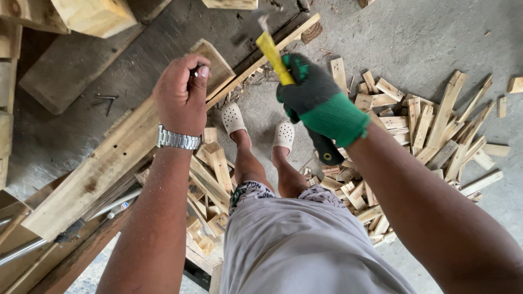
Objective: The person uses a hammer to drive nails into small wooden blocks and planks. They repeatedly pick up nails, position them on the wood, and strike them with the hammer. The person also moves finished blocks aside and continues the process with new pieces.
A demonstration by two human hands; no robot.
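A yellow-handled hammer with a black grip end (277, 60) is gripped in the right hand (318, 98), which is covered by a green and black work glove; the blurred head is raised above the concrete floor (414, 38). A small dark nail (194, 71) is pinched in the closed bare left hand (181, 93), with a silver metal wristwatch (178, 139) worn below it, above a long pale wooden plank (103, 169). Short pale wood offcuts (430, 136) are heaped further right, and loose dark nails (104, 100) lie far left.

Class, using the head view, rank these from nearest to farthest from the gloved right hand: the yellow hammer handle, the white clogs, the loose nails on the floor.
1. Hammer handle, gripped in the right hand.
2. Clogs, just below.
3. Nails, far left.
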